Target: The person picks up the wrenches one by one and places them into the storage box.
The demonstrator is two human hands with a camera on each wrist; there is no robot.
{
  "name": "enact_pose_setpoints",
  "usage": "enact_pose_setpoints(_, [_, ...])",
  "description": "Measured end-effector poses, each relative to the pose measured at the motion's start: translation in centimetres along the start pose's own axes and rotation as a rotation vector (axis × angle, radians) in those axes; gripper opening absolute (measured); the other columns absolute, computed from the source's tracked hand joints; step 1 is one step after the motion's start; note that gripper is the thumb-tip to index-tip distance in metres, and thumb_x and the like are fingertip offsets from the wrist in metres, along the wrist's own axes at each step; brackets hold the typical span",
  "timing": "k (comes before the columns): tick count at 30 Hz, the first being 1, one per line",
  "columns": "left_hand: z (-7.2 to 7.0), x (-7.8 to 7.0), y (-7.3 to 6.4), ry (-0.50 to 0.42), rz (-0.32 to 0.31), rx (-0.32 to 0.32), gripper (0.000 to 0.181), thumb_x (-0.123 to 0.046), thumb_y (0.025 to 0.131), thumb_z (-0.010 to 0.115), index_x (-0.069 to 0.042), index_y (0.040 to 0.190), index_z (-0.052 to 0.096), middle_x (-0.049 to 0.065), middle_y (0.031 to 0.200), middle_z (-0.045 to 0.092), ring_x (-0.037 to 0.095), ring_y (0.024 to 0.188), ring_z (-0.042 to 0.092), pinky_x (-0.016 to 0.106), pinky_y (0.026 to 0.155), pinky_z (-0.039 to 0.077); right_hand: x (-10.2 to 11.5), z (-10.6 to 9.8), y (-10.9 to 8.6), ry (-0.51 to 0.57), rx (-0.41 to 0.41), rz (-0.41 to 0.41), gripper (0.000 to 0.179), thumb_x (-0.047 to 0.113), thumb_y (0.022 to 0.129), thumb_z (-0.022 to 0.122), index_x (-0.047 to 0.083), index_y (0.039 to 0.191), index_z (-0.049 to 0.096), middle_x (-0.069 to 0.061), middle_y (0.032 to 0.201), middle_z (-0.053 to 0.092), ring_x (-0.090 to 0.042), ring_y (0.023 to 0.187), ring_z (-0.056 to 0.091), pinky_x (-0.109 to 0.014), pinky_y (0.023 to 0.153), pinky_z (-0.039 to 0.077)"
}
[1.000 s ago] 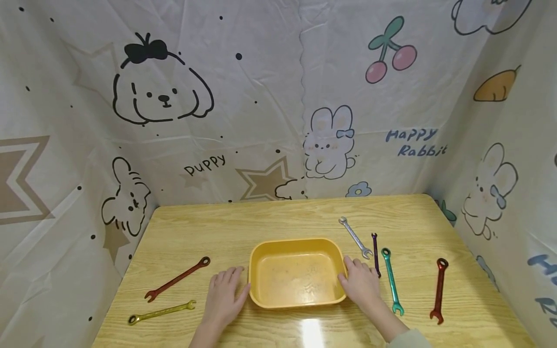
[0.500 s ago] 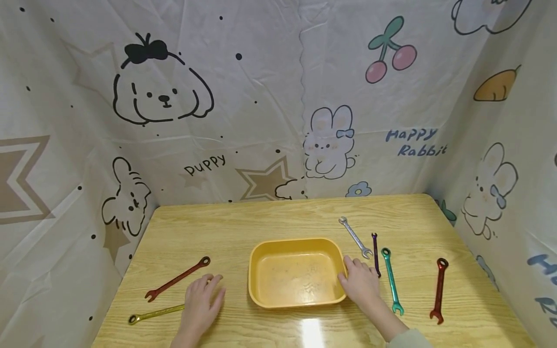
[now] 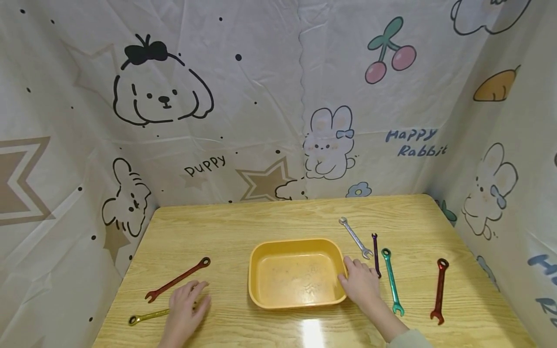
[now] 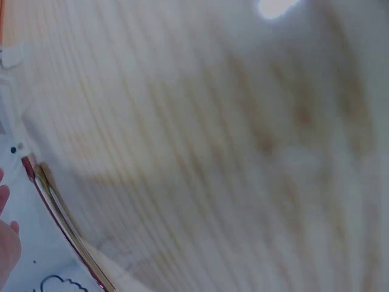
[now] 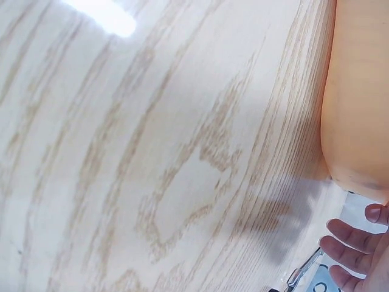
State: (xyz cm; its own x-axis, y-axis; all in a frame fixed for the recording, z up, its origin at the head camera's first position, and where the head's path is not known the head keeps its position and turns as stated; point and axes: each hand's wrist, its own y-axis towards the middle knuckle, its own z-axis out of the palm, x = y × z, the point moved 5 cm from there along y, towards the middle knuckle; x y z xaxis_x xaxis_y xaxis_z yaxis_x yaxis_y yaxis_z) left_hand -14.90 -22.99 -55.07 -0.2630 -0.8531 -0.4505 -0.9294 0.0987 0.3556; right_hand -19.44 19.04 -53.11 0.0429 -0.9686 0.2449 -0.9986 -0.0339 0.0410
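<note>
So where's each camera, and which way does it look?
Head: on the person's head, facing forward and down at the yellow tub, wrenches, left hand and right hand.
Left wrist: worn there, facing tabletop; left hand partly shows.
Right wrist: likewise; right hand partly shows.
Head and right wrist share the yellow tub and right hand.

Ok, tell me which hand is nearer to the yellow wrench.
Left. The left hand hides the right-hand end of the yellow wrench in the head view; the right hand is farther off, at the yellow tray's right-hand rim.
</note>
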Motion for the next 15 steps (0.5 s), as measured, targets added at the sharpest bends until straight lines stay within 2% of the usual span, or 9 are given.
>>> enact_pose_setpoints(10, [-0.6, 2.0, -1.0, -0.007, -0.007, 0.006, 0.031, -0.013, 0.075, 0.073, -0.012, 0.105, 0.066, 0.01, 0.103, 0.055, 0.034, 0.098, 0.044, 0.056, 0.084, 0.023, 0.0, 0.0, 0.0, -0.001, 0.01, 0.008, 0.041, 0.029, 0.085, 0.054, 0.006, 0.118, 0.052, -0.017, 0.106, 0.058, -0.037, 0.097, 0.056, -0.055, 0.081, 0.038])
enact_pose_setpoints(15, [-0.7, 3.0, -1.5, -0.025, -0.036, 0.013, 0.031, -0.014, 0.073, 0.074, -0.014, 0.103, 0.067, 0.008, 0.101, 0.054, 0.033, 0.097, 0.045, 0.056, 0.083, 0.022, 0.0, 0.0, 0.0, 0.004, 0.012, 0.01, 0.041, 0.029, 0.085, 0.054, 0.005, 0.118, 0.052, -0.017, 0.105, 0.058, -0.037, 0.096, 0.056, -0.055, 0.081, 0.038])
